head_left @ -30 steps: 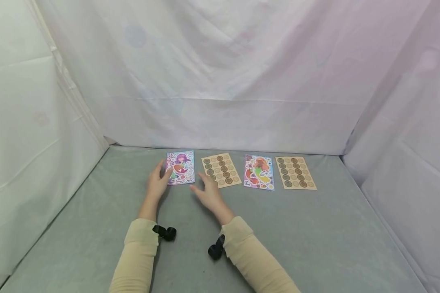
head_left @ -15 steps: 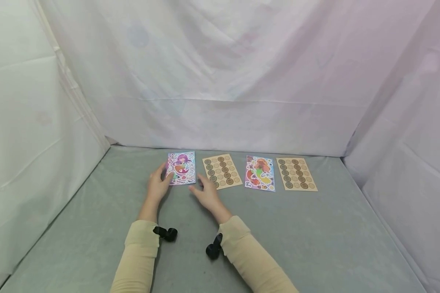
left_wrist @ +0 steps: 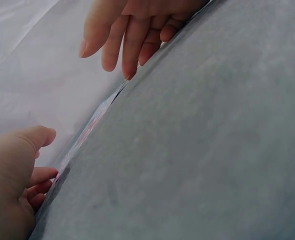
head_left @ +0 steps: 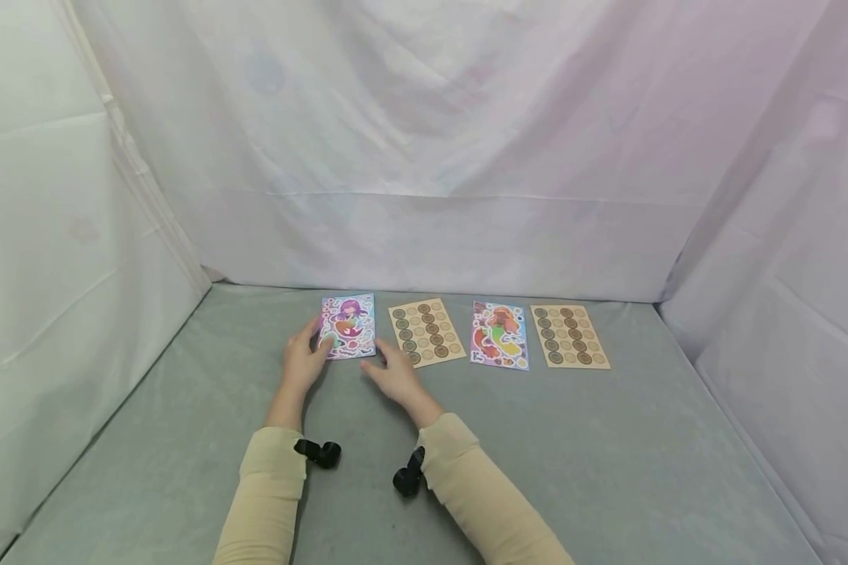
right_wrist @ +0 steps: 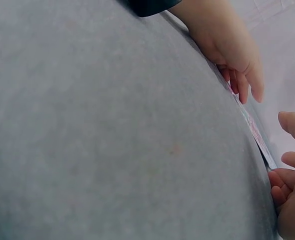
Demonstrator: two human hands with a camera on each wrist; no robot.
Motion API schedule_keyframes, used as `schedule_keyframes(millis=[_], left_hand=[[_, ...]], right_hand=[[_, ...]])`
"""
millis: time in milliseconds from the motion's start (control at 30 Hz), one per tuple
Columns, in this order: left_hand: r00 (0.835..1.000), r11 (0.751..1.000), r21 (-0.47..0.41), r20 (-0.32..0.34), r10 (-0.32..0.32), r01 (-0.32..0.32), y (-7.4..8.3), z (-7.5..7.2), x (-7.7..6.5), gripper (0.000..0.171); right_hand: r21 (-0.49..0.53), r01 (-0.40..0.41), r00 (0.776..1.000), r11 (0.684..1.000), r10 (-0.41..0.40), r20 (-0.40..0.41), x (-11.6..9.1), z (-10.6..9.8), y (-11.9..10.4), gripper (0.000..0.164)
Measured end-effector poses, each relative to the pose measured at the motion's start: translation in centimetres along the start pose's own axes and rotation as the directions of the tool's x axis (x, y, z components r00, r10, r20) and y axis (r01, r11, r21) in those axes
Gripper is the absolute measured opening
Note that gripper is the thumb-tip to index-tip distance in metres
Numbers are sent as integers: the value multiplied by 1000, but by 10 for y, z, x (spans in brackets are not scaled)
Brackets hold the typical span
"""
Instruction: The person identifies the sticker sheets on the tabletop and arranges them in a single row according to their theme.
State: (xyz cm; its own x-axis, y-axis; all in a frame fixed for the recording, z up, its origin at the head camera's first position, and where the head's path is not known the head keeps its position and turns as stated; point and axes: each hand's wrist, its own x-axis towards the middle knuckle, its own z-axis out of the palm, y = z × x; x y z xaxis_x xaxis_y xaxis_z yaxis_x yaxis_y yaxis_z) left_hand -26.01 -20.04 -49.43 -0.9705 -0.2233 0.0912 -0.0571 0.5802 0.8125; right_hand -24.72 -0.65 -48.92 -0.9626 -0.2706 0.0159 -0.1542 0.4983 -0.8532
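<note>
A glossy sticker sheet [head_left: 350,323] with a purple-haired mermaid lies flat at the left end of a row. Along its left edge is my left hand [head_left: 302,362], fingertips right at the edge and thumb raised over the lower corner. My right hand [head_left: 397,377] comes in from the other side, its fingertips at the lower right corner. In the left wrist view the sheet [left_wrist: 90,125] is seen nearly edge-on between the two hands. The fingers of the right hand [left_wrist: 137,30] stretch down to its edge, the thumb held apart.
To the right lie a tan sheet of round stickers [head_left: 434,326], a red-haired mermaid sticker sheet [head_left: 498,336] and another tan sheet [head_left: 571,337]. Grey cloth [head_left: 572,463] covers the table. A white curtain [head_left: 424,243] hangs right behind the row.
My right hand has shifted slightly left, up to the mermaid sheet's right edge. My left hand stays at the left edge, and the sheets lie as before.
</note>
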Motion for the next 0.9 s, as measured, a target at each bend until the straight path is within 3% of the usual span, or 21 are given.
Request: schedule_keyframes(millis=[633, 900], left_hand=[[1000, 1000, -2, 15, -19, 19, 1, -1, -2, 61], [999, 996, -84, 27, -30, 32, -1, -2, -2, 60]], right_hand=[[-8, 2, 998, 1000, -2, 56, -1, -3, -5, 59], [76, -17, 1000, 997, 16, 26, -4, -2, -6, 58]])
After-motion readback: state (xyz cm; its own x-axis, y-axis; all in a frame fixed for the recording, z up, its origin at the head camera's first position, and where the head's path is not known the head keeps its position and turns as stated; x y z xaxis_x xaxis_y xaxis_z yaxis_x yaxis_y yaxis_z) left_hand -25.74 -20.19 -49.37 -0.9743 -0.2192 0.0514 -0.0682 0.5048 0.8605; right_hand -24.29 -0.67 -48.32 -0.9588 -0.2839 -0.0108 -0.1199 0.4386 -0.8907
